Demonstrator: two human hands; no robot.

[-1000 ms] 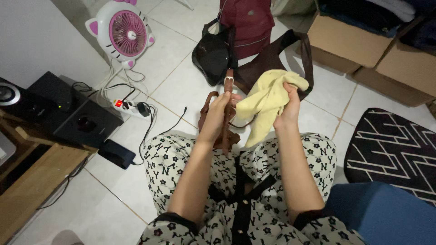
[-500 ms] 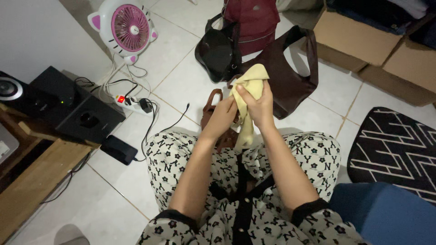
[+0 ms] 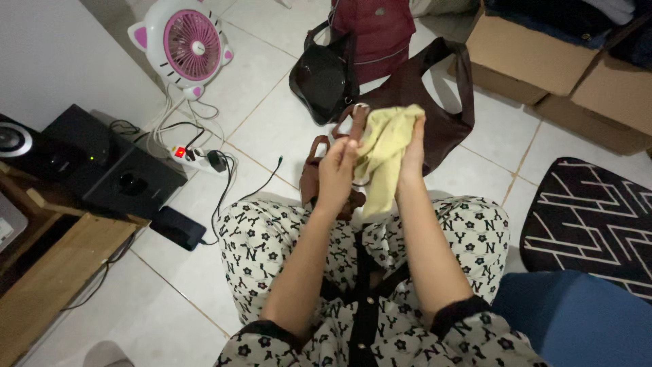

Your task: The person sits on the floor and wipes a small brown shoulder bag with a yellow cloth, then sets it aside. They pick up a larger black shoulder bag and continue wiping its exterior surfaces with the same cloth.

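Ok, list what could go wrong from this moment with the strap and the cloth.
The left hand pinches the brown leather strap by a short length only, so it might slip as the right hand rubs. The yellow soft cloth hangs loose and might snag the strap's buckle.

Yellow cloth (image 3: pixel 384 153) — now bunched over the strap (image 3: pixel 353 126), hands closer.
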